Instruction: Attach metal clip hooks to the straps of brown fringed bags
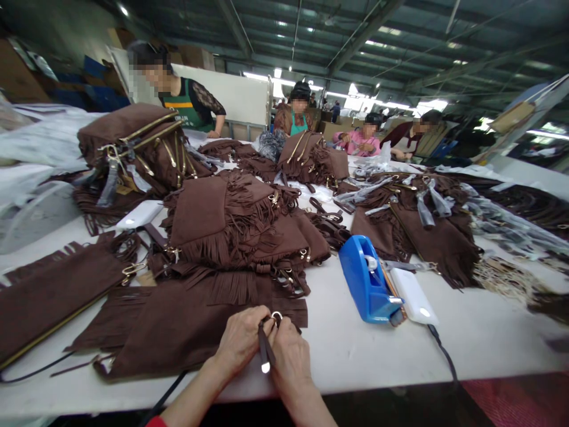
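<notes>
Close together at the table's front edge, my left hand and my right hand are both closed around a short dark brown strap. The strap hangs down between them and has a bright metal tip. A metal ring shows just above my fingers. Under and beside my hands lies a brown fringed bag, flat on the table, with its right end beneath my knuckles. My fingertips are partly hidden, so their exact hold on the strap and ring is unclear.
A blue tape dispenser stands right of my hands, beside a white device with a black cable. Brown fringed bags are piled ahead, and another bag lies left. Several people work across the white table.
</notes>
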### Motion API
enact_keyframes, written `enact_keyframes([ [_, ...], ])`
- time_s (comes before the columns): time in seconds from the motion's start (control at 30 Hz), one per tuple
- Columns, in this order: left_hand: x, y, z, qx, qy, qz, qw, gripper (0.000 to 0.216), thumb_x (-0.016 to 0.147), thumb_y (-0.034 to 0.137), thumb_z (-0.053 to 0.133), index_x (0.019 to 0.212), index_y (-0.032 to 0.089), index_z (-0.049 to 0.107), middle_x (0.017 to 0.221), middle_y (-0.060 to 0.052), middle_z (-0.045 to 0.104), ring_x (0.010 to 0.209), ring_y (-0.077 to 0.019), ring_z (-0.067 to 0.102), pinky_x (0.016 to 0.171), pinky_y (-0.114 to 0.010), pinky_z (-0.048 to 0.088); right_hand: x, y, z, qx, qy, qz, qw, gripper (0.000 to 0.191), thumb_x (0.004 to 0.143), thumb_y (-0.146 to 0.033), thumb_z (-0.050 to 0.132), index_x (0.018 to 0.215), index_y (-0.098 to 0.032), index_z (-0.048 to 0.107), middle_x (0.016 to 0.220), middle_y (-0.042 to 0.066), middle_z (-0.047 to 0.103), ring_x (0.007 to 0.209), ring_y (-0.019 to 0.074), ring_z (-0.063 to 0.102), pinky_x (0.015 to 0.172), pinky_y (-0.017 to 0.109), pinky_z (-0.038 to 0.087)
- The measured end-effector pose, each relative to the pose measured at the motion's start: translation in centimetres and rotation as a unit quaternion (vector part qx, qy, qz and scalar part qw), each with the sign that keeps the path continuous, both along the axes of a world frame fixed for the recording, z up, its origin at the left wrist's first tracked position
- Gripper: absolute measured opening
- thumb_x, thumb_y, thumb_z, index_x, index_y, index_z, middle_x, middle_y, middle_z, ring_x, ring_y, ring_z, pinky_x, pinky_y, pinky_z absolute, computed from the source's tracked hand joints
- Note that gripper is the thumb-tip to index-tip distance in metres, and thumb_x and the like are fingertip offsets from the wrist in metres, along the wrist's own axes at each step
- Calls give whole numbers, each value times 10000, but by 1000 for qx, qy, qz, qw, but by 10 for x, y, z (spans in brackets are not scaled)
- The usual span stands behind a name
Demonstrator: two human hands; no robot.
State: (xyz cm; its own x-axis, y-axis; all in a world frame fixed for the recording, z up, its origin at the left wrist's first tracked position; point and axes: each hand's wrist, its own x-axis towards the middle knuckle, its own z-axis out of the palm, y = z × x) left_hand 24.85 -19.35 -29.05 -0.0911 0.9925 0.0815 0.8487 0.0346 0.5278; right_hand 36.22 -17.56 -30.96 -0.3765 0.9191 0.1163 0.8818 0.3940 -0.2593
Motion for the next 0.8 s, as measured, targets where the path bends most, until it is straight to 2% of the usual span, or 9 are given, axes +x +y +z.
enact_keyframes([
  [0.23, 2, -3, -5, 28, 28, -15, 999, 185, 842, 223, 431, 729, 203, 576, 701, 1, 633, 672, -153, 585, 619, -243, 393, 5, -1, 2, 3, -1, -1, 1000, 95, 831, -139, 467, 746, -180, 462, 592, 55, 647, 522, 214, 664, 428, 253, 450],
  [0.4, 3, -5, -9, 56, 39, -30, 997, 203, 848, 207, 418, 713, 196, 570, 693, -6, 624, 667, -157, 571, 627, -254, 398, 7, 3, 3, 21, -16, 4, 1000, 99, 814, -118, 455, 737, -177, 471, 615, 87, 654, 518, 232, 661, 401, 259, 430],
  [0.6, 2, -4, -13, 72, 49, -28, 996, 188, 846, 208, 430, 712, 198, 562, 676, 2, 616, 644, -147, 560, 601, -249, 386, 10, -7, 2, 30, -13, 25, 999, 116, 797, -92, 452, 740, -193, 446, 617, 54, 644, 525, 193, 658, 417, 222, 407],
  [0.7, 3, -2, -12, 73, 56, -33, 995, 172, 845, 205, 439, 721, 193, 559, 681, 0, 611, 648, -149, 558, 597, -250, 387, 15, -14, -2, 20, -1, 34, 999, 129, 808, -95, 438, 731, -198, 441, 587, 40, 641, 510, 191, 653, 417, 227, 374],
  [0.8, 1, -8, -10, 76, 65, -64, 993, 114, 820, 239, 492, 759, 191, 576, 700, -6, 610, 666, -162, 549, 613, -265, 400, 26, -14, -5, -26, 27, 22, 999, 126, 829, -139, 398, 734, -201, 456, 567, 42, 642, 490, 195, 638, 420, 239, 340],
])
